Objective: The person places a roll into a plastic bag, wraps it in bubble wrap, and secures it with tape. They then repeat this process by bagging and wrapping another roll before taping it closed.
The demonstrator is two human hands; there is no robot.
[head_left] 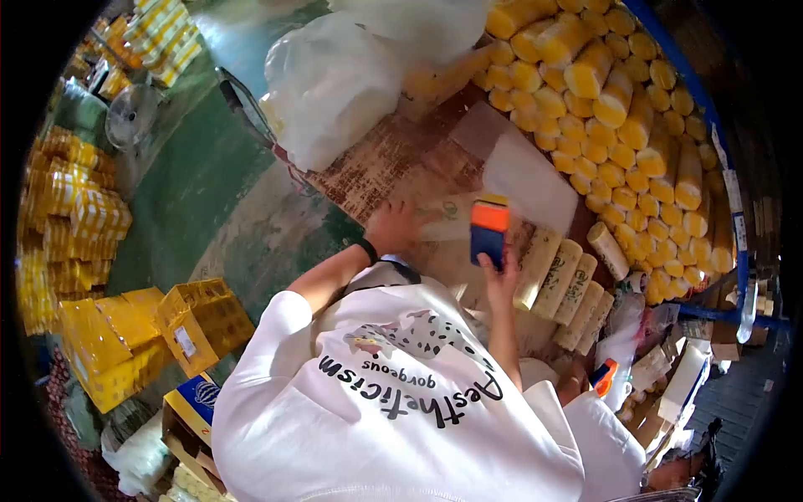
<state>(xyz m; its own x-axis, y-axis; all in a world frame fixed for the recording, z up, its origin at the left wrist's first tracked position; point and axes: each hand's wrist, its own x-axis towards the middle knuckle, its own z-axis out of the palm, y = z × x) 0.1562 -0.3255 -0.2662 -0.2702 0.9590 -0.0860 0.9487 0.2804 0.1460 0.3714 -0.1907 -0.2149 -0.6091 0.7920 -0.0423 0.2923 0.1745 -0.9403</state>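
We have the big pile of rolls [623, 109] beyond the board [355, 171], with a row of rolls [559, 280] nearer our right hand [500, 272]. Our left hand [393, 226], fingers loosely spread, is at the near end of a blurred pale piece [447, 216]; we cannot tell how firmly it presses. Our right pinches the block [488, 228] above the board. A weak left hold could let the piece skew; a low swing could knock the row.
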